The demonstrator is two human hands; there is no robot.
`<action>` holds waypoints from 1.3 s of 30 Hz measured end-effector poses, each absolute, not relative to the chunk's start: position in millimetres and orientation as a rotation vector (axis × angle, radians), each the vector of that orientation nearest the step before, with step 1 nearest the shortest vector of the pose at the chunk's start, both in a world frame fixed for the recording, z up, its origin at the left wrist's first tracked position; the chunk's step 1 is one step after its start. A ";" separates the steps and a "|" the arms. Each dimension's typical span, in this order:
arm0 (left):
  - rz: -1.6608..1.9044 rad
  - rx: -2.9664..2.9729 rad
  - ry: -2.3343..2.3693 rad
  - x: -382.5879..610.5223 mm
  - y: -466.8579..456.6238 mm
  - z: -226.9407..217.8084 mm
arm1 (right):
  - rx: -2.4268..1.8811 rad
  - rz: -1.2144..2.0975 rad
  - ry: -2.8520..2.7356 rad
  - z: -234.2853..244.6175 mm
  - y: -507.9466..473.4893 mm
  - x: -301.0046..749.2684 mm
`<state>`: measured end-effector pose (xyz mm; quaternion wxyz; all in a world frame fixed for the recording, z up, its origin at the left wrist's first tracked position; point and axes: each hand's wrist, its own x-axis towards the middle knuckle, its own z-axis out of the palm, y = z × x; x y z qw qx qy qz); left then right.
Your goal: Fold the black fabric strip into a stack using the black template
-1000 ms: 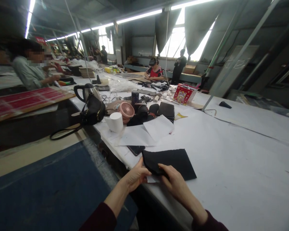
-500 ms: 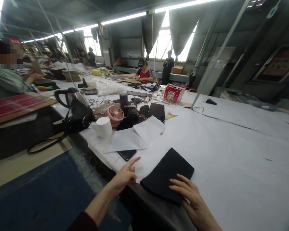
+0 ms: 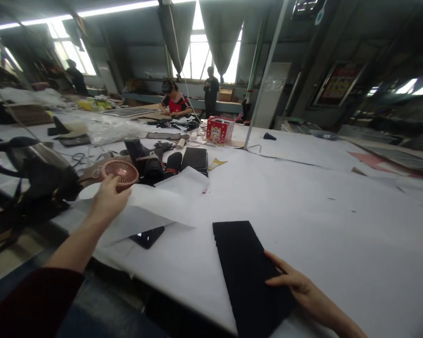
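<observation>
My left hand [image 3: 110, 199] is stretched out over the table, fingers curled at the near rim of a round pink fan [image 3: 121, 172]. White paper [image 3: 151, 204] lies beside and under that hand. My right hand [image 3: 299, 286] grips the right edge of a flat black panel [image 3: 246, 272], with one finger along its edge and another on its upper face. The panel's near end reaches the table's front edge and runs out of view. A dark phone [image 3: 148, 237] lies partly under the paper.
A black bag [image 3: 45, 173] and a kettle stand at the left. Behind the fan are dark items and a black box [image 3: 194, 159]. Farther back are a red patterned box [image 3: 219, 130], a thin pole [image 3: 266, 75] and people [image 3: 176, 101] at work.
My left hand has moved from beside the panel forward and left to the fan. The panel has turned and shifted under my right hand. The view has swung right.
</observation>
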<state>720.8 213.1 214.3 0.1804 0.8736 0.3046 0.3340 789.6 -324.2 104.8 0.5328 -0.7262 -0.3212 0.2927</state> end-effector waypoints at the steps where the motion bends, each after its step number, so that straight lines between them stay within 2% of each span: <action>1: 1.040 2.512 0.812 724.7 204.4 212.6 | -1.701 0.712 -0.759 107.7 -324.9 794.7; 3: 1.044 2.576 0.577 734.1 168.2 202.6 | -1.662 0.738 -0.748 112.3 -325.6 804.7; 7: 0.368 2.423 0.047 766.8 59.4 166.7 | -1.620 0.781 -0.529 118.0 -324.2 815.3; 11: 0.055 2.357 0.008 806.7 -13.7 136.9 | -1.606 0.732 -0.133 115.6 -318.7 807.4; 17: -0.133 2.504 0.049 819.3 -22.5 126.9 | -1.933 0.503 -0.072 93.2 -307.8 797.0; 21: -0.287 2.604 0.116 783.7 -4.9 133.7 | -2.182 0.555 -0.274 94.3 -293.7 809.4; 24: -0.309 2.697 0.179 751.7 7.7 141.7 | -2.277 0.596 -0.583 107.1 -271.1 824.7; 29: -0.070 2.860 -0.072 742.1 6.6 141.7 | -2.418 0.361 -0.986 126.3 -228.4 829.5; 33: -0.109 2.880 -0.330 768.8 -5.1 114.1 | -2.526 0.268 -1.042 124.9 -215.2 827.3; 39: -0.175 2.888 -0.395 788.3 -1.2 69.7 | -2.625 0.008 -1.141 107.7 -221.1 822.9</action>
